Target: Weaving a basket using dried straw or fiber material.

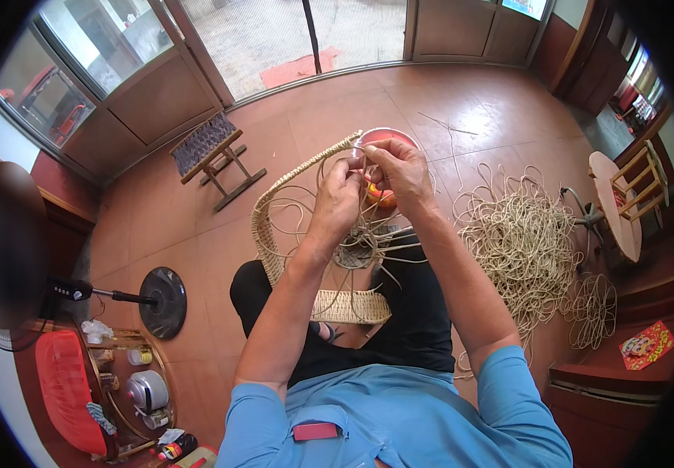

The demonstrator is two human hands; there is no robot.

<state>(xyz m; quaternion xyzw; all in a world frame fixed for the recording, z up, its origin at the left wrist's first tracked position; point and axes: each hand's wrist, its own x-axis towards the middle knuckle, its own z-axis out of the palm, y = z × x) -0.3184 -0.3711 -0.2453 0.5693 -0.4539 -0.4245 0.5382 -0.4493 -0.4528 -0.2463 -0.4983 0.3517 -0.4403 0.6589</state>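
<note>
A woven straw-coloured band (262, 222) curves around in front of my knees, its upper end reaching my fingers. At that end my left hand (338, 196) is closed in a pinch on a thin strand of cord. Close beside it, slightly higher, my right hand (404, 173) pinches the cord too, thumb and forefinger together. Loose cord ends (290, 209) loop out inside the band and gather over a dark round patch between my legs. Behind my hands stands a red basin (403, 137) with a pale rim, partly hidden by my fingers.
A big tangled heap of cord (516, 242) lies on the floor at right, with a smaller coil (591, 310) nearby. A folding stool (206, 147) stands far left. A fan base (163, 303) and a rack (130, 335) are at left, a wooden chair (640, 183) at right.
</note>
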